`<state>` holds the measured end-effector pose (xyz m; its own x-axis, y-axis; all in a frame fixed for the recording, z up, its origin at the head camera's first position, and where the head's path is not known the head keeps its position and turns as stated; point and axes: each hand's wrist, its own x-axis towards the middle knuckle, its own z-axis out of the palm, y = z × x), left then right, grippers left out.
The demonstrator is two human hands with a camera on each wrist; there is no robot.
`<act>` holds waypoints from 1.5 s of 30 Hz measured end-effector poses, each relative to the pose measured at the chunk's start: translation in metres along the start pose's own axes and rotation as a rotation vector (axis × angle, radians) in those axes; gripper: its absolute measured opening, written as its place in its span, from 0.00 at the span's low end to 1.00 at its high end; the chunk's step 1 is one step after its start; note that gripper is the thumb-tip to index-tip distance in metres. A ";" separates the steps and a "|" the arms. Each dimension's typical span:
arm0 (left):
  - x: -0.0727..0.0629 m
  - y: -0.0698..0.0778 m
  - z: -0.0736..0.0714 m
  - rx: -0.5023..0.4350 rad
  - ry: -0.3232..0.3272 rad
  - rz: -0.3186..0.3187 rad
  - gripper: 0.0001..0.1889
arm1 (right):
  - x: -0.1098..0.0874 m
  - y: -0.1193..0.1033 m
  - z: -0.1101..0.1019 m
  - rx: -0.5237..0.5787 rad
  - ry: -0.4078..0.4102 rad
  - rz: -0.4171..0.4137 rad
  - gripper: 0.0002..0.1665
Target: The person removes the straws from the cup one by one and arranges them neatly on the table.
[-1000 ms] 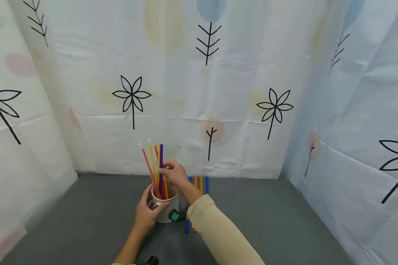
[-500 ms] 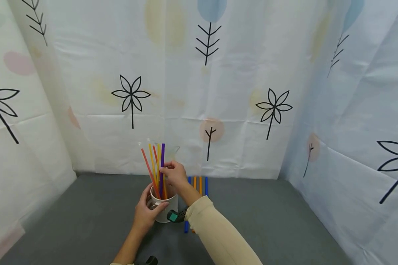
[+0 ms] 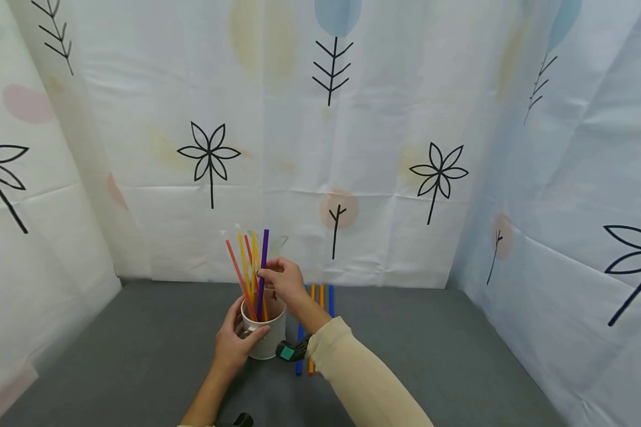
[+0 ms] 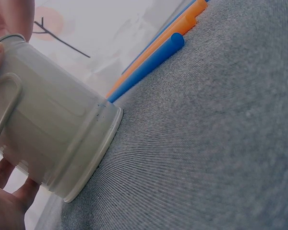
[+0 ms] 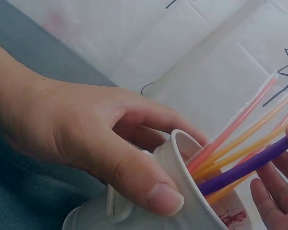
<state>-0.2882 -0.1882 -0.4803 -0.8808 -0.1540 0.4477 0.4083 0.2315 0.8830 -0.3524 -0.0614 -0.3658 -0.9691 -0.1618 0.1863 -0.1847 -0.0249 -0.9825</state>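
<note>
A white mug (image 3: 267, 343) stands on the grey table, holding several red and yellow straws in clear wrappers (image 3: 237, 265). My left hand (image 3: 232, 346) grips the mug at its handle side, thumb near the rim and other fingers round the far side. Between the thumb and fingers of my right hand (image 3: 284, 282) is a thick purple straw (image 3: 264, 249), leaning slightly right, its lower end inside the mug. The right wrist view shows the purple straw (image 5: 242, 168) beside the wrapped ones. The mug's handle (image 4: 8, 108) shows in the left wrist view.
Several thick blue and orange straws lie side by side right of the mug, partly hidden under my right forearm; a blue straw (image 4: 151, 62) and an orange straw (image 4: 170, 38) show their near ends. Patterned white cloth (image 3: 299, 154) walls the back and sides of the grey table (image 3: 427, 344).
The purple straw's top has swung a little to the right, away from the wrapped straws, with my right hand still pinching it. My left hand keeps its hold on the mug.
</note>
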 end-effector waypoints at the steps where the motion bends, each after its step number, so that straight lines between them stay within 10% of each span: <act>1: 0.000 0.000 0.000 -0.004 0.000 -0.002 0.45 | -0.001 0.000 -0.001 0.011 -0.003 -0.008 0.07; 15: -0.005 0.028 -0.002 -0.001 -0.020 -0.048 0.44 | -0.002 -0.012 -0.020 -0.118 -0.042 -0.165 0.09; 26: -0.001 0.004 0.000 0.007 -0.001 -0.029 0.45 | -0.012 -0.029 -0.040 -0.256 -0.084 -0.270 0.10; 45: -0.004 0.005 0.000 0.007 -0.007 -0.028 0.46 | -0.031 -0.073 -0.081 -0.035 0.018 -0.463 0.13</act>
<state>-0.2830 -0.1861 -0.4772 -0.8937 -0.1535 0.4216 0.3816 0.2344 0.8941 -0.3224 0.0254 -0.2991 -0.7859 -0.1241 0.6058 -0.6038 -0.0571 -0.7951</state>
